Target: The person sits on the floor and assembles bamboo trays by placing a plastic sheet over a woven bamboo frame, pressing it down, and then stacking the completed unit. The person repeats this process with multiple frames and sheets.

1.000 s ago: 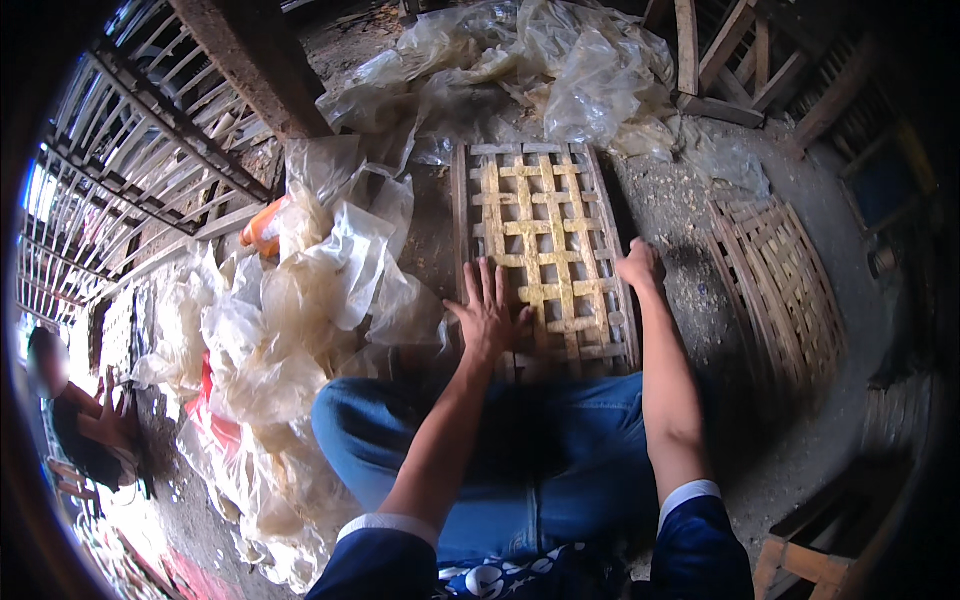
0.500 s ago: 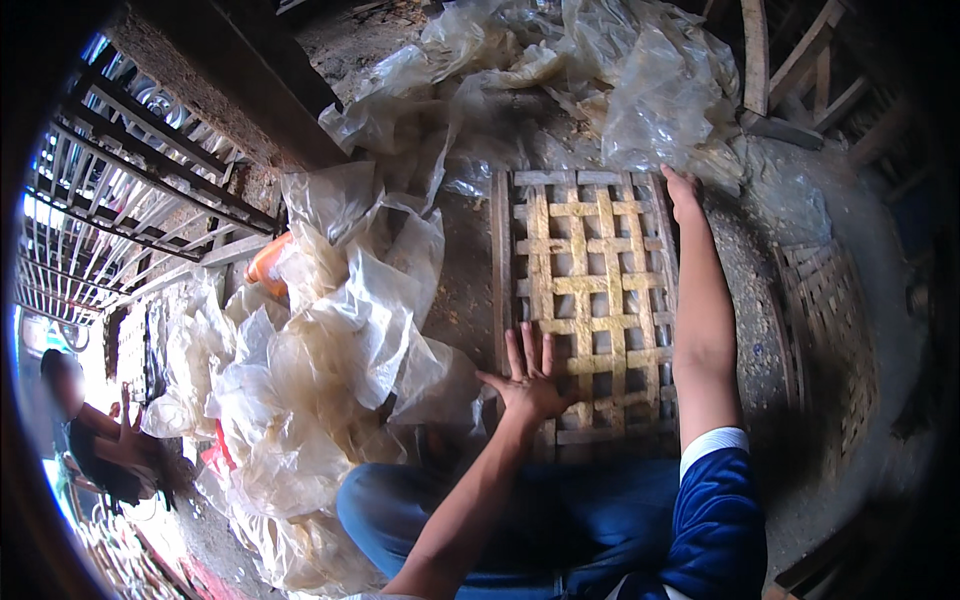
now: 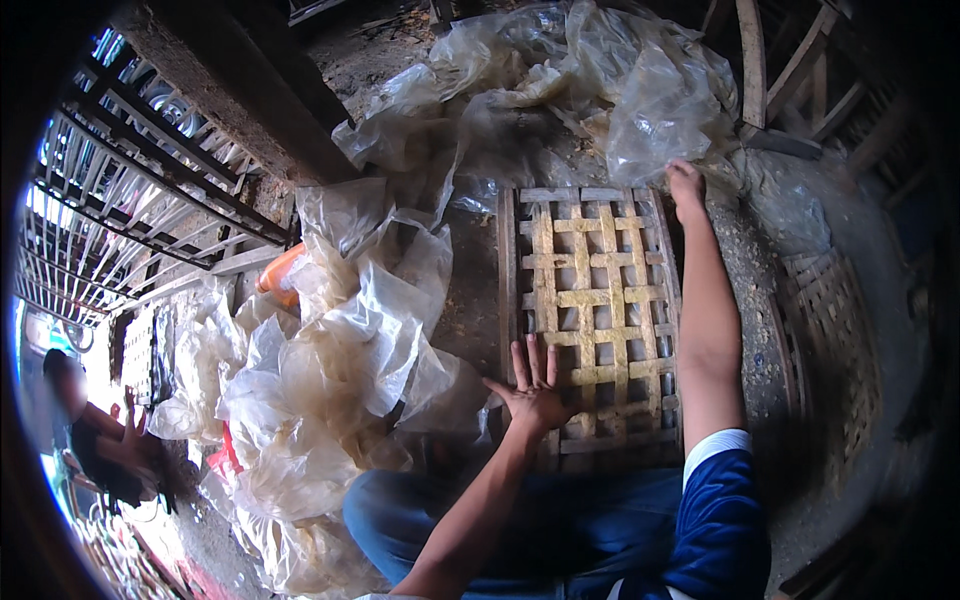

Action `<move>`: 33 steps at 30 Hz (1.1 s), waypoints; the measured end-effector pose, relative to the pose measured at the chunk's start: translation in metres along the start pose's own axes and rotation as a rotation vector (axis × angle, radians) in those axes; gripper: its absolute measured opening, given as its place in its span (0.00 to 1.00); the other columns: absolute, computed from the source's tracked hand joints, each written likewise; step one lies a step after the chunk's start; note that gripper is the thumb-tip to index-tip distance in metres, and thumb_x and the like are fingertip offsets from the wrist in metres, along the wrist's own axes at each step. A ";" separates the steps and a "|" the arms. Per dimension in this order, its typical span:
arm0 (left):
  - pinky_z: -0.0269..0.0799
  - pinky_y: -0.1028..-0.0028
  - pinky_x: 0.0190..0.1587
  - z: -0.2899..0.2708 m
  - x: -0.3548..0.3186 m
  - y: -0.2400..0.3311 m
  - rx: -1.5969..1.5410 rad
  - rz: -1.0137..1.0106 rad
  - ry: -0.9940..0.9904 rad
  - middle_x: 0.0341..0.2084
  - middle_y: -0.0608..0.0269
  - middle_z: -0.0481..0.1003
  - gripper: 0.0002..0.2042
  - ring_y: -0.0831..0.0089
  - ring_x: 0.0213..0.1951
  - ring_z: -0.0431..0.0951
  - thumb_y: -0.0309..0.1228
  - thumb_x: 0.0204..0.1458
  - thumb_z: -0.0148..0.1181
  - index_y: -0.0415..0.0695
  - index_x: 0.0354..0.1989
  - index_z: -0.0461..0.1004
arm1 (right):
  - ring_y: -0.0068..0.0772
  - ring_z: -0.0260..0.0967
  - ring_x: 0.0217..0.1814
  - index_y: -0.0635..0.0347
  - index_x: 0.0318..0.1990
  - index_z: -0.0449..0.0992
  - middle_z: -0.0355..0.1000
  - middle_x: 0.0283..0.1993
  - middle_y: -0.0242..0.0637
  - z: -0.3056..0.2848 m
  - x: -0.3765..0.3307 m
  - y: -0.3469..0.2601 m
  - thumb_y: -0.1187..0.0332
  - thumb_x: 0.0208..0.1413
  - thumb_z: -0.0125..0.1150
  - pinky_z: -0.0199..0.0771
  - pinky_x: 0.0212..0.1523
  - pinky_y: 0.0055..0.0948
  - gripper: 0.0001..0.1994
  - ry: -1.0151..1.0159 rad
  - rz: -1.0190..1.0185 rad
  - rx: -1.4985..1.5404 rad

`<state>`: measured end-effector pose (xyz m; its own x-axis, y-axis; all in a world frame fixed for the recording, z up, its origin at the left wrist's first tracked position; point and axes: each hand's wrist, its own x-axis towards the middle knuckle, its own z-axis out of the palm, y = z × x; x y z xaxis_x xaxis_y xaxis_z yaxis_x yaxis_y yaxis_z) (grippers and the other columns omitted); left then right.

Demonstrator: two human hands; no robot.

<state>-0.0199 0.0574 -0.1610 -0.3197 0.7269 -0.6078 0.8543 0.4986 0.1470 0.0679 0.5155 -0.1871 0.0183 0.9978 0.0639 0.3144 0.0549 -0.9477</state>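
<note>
Head view: left hand (image 3: 540,404) is lying splayed on a woven panel (image 3: 606,297); right hand (image 3: 686,186), grip unclear, is now spanning to its far right corner

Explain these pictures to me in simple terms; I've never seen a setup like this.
There is no machine: two bare hands do the work, seen from above by a wide fisheye camera worn on the person's head, so straight edges bend. On the dark, dirty floor lies a rectangular wooden lattice frame with yellowish woven slats. The left hand is spread over its near left part, gripping nothing. The right hand is at its far right corner; whether it holds anything is unclear. Crumpled, translucent plastic sheets lie to the left and beyond.
</note>
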 end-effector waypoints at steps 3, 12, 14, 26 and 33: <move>0.28 0.18 0.58 -0.005 0.000 0.008 -0.030 -0.008 -0.021 0.74 0.55 0.18 0.56 0.52 0.73 0.15 0.66 0.48 0.55 0.54 0.75 0.28 | 0.35 0.74 0.54 0.61 0.52 0.79 0.78 0.50 0.43 -0.032 0.017 -0.025 0.64 0.57 0.64 0.70 0.55 0.31 0.17 0.020 -0.129 0.048; 0.28 0.17 0.57 -0.003 -0.001 0.006 -0.043 0.016 0.014 0.74 0.54 0.17 0.56 0.50 0.73 0.15 0.67 0.47 0.55 0.53 0.75 0.28 | 0.40 0.79 0.45 0.57 0.41 0.84 0.80 0.41 0.44 -0.164 -0.015 -0.179 0.60 0.53 0.67 0.75 0.47 0.31 0.13 0.097 -0.536 -0.283; 0.28 0.18 0.58 0.003 0.000 -0.002 -0.031 -0.004 0.050 0.74 0.54 0.18 0.57 0.50 0.73 0.15 0.68 0.46 0.55 0.53 0.75 0.28 | 0.40 0.79 0.44 0.58 0.40 0.83 0.80 0.40 0.44 -0.172 -0.059 -0.215 0.65 0.52 0.67 0.75 0.46 0.32 0.10 0.074 -0.585 -0.388; 0.32 0.18 0.59 0.019 0.011 -0.019 -0.051 0.191 0.327 0.74 0.48 0.32 0.45 0.38 0.73 0.29 0.59 0.53 0.55 0.48 0.73 0.45 | 0.22 0.68 0.26 0.59 0.36 0.74 0.71 0.34 0.35 -0.087 -0.311 -0.186 0.83 0.55 0.52 0.71 0.21 0.17 0.08 -0.453 -1.179 -1.091; 0.68 0.53 0.50 0.006 0.027 -0.057 -0.605 0.248 0.797 0.43 0.56 0.80 0.19 0.58 0.48 0.80 0.44 0.51 0.63 0.48 0.48 0.78 | 0.50 0.76 0.41 0.61 0.55 0.68 0.74 0.42 0.50 -0.067 -0.438 -0.097 0.72 0.50 0.61 0.73 0.42 0.47 0.23 -0.771 -1.025 -0.828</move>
<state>-0.0747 0.0458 -0.1903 -0.5296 0.8340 0.1549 0.6546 0.2857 0.7000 0.0933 0.0706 -0.1022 -0.9320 0.3337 0.1412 0.3140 0.9383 -0.1451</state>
